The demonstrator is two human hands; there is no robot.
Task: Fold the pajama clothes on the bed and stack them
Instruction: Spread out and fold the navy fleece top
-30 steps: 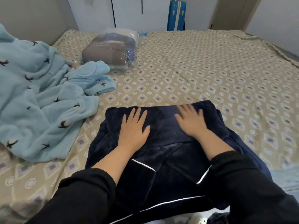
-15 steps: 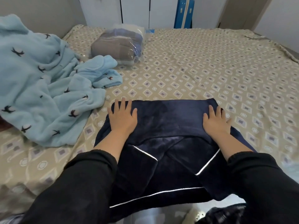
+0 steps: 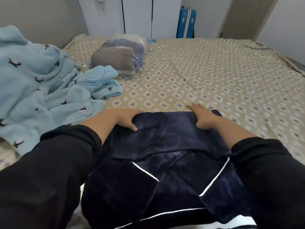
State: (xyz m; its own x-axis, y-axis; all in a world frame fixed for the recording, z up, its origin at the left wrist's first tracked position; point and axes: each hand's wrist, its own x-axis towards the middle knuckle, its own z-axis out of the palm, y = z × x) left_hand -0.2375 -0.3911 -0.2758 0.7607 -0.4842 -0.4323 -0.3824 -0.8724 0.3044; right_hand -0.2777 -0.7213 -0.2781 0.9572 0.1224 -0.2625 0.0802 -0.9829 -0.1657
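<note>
Navy velvet with white piping fills the near ground: the navy pajama piece (image 3: pixel 165 146) lies flat on the near part of the bed (image 3: pixel 214 71), its sides already turned in so that two piped edges slant towards each other across its middle. Black sleeves (image 3: pixel 49 171) reach over it from either side. The hands are well apart, one at each far corner of the cloth. The left hand (image 3: pixel 127 118) has its thumb on top and its fingers curled over the far edge, so it looks clamped on that corner. The right hand (image 3: pixel 204 119) has its thumb down on the fabric and its fingers straight, reaching past the edge onto the sheet; whether they go under the cloth I cannot tell. I judge the step in hand to be the last cross-fold of this garment. The next move would call for both corners to be lifted together and brought evenly towards the near hem, kept level so the plush cloth does not slip askew. Beyond, to the left, the light-blue pajama (image 3: pixel 41 83) with small dark motifs lies crumpled and unfolded, so most of the task remains. Farther back a plastic-wrapped bundle (image 3: pixel 118 55) sits on the bed, and past it stand a blue suitcase (image 3: pixel 186 23) and white wardrobe doors (image 3: pixel 137 15).
</note>
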